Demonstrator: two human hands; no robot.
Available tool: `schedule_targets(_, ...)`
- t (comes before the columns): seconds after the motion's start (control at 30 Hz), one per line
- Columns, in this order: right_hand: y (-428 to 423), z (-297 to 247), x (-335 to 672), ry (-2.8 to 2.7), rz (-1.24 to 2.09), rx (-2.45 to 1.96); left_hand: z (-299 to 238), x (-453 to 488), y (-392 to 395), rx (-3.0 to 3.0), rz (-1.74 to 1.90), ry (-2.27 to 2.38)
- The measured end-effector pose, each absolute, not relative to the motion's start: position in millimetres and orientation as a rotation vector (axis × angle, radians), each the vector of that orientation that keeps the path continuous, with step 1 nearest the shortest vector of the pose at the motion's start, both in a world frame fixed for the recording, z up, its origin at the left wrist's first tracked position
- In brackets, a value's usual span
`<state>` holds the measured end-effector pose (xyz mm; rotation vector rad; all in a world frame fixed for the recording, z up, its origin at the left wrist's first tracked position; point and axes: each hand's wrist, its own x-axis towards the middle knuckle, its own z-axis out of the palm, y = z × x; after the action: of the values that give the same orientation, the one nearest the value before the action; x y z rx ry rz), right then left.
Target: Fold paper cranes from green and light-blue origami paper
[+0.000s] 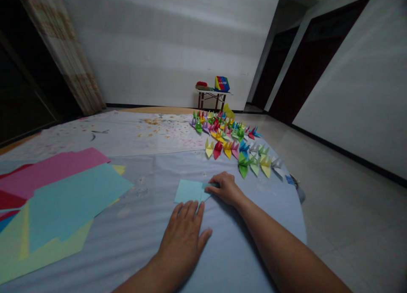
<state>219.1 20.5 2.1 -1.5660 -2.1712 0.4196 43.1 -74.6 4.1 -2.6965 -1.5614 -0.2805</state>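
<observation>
A light-blue sheet of paper (188,191) lies on the table in front of me, with a crease or folded edge near its right part. My left hand (184,229) rests flat at its near edge, fingers stretched out and thumb apart. At the right end, my right hand (224,188) pinches the paper's edge between thumb and fingers. Beyond my right hand stand rows of folded paper cranes (243,163) in many colours.
Loose coloured sheets (73,195) lie overlapping on the left of the cloth-covered table (152,242). More cranes (216,125) crowd the far right side. A small stand (212,93) with a colourful box (221,84) is by the wall.
</observation>
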Motion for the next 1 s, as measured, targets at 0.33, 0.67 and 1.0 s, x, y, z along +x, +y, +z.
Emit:
schedule_targets(0.33, 21, 0, 217, -2.148, 0.384, -1.57, 3, 43, -74, -2.691, -0.286, -1.552)
schedule_targets(0.67, 21, -2, 216, -2.13, 0.372, -1.576, 12, 45, -75, -2.723, -0.201, -1.562)
schedule_targets(1.0, 20, -2, 214, -2.126, 0.342, -1.615, 12, 45, -70, -2.794, -0.282, -1.579)
